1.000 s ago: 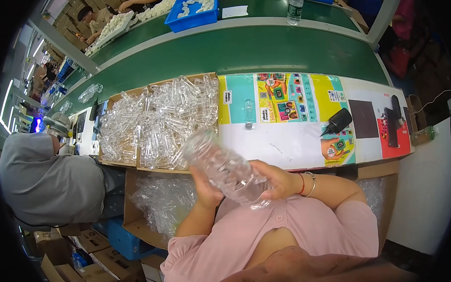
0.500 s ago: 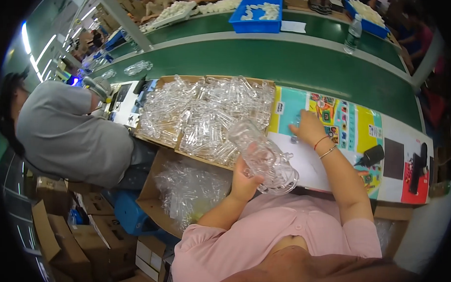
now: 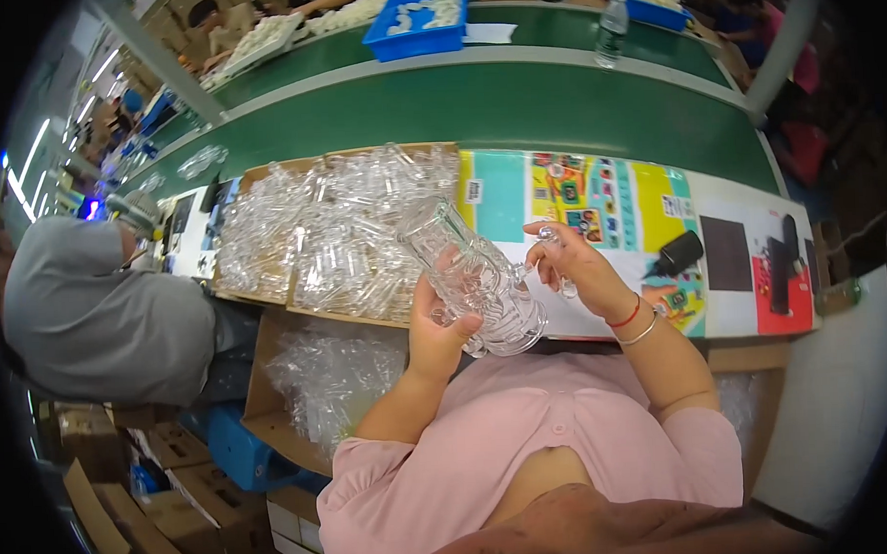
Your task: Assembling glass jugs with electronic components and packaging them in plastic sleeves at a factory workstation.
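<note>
My left hand [image 3: 434,328] is wrapped round a clear, mug-shaped vessel [image 3: 478,281], which leans tilted in front of my chest. Its surface is moulded with relief, and its open-looking rim points toward the far left. Close to its right side, my right hand [image 3: 588,277] has its fingers curled round a small clear piece [image 3: 548,236] with a rounded end. Part of that piece is hidden by the fingers. Left of the vessel, many clear tube-like parts [image 3: 373,231] fill two shallow cardboard boxes [image 3: 352,317].
Colourful printed sheets [image 3: 612,193] cover the bench at right, with a black bottle [image 3: 679,254] on them. A box of clear bags [image 3: 335,378] sits below the bench. Beyond runs a green conveyor [image 3: 555,107]. Someone in grey [image 3: 112,308] sits at left.
My right hand has lifted off the printed sheet with the small clear piece and come nearer the vessel. My left hand still holds the vessel. The view has shifted to the right.
</note>
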A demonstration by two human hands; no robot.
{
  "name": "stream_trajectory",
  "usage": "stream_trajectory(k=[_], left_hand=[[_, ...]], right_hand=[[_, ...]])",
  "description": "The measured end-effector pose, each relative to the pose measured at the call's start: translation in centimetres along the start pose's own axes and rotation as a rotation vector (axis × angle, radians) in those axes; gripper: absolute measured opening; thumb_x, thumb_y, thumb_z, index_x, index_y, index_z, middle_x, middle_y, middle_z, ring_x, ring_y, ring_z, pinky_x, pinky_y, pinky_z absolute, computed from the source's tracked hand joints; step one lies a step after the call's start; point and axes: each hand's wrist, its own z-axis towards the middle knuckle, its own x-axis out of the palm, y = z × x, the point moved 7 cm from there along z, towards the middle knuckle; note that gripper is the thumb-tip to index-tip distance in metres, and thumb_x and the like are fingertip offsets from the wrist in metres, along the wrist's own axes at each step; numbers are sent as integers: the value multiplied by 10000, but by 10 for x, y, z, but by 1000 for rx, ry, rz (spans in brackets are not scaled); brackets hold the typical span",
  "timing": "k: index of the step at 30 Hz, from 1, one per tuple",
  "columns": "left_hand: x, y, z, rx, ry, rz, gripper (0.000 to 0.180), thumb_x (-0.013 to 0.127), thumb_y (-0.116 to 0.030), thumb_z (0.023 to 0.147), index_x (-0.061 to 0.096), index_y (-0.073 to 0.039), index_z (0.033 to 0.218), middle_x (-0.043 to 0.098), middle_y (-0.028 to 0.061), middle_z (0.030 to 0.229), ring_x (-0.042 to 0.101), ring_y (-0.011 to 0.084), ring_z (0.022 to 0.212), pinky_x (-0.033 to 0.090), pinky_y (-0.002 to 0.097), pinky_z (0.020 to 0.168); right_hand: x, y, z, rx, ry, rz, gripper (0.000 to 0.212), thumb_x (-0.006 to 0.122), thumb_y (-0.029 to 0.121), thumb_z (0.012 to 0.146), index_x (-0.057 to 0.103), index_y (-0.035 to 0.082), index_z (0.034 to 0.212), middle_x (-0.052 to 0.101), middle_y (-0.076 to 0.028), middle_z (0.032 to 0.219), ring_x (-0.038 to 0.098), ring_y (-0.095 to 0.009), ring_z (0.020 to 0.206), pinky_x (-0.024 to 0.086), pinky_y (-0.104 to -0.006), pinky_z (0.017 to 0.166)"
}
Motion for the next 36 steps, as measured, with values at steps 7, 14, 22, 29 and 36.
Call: stream_trajectory(k=[7,14,22,29,36], left_hand=[[30,10,-2,59,69,211,899,798,-395,626,348,11,1289,537,115,1127,539,189,1018,432,311,864],[42,10,-7,52,68,262,882,798,-401,625,368,8,1278,557,108,1091,564,176,963,445,290,827],[56,16,-8,-71,182,146,955,822,-272,612,269,27,1330,463,165,1218,477,258,1130,396,381,952],[83,11,-19,41,767,361,834,822,-180,600,367,-3,1276,487,169,1221,498,269,1112,403,384,931],[111,4,-77,557,1198,400,671,748,-207,661,452,-81,1250,515,192,1153,512,366,1054,404,444,885]], right_hand=[[-5,18,-42,-206,-59,-1,526,257,413,963,387,13,1278,507,-30,934,456,-74,759,384,-195,652],[-3,21,-60,-273,-103,-111,544,262,429,956,357,21,1302,501,-46,1005,448,-88,800,370,-203,694],[-3,30,-80,-455,-244,-481,607,296,440,941,266,-26,1330,479,-119,1102,472,-168,928,385,-272,816],[-18,68,-100,-633,-109,-253,714,269,534,907,266,-48,1322,441,-194,1220,437,-276,1141,284,-385,1000],[34,42,-157,-715,358,-342,577,276,422,935,418,-46,1240,403,-212,1306,338,-351,1254,211,-443,1054]])
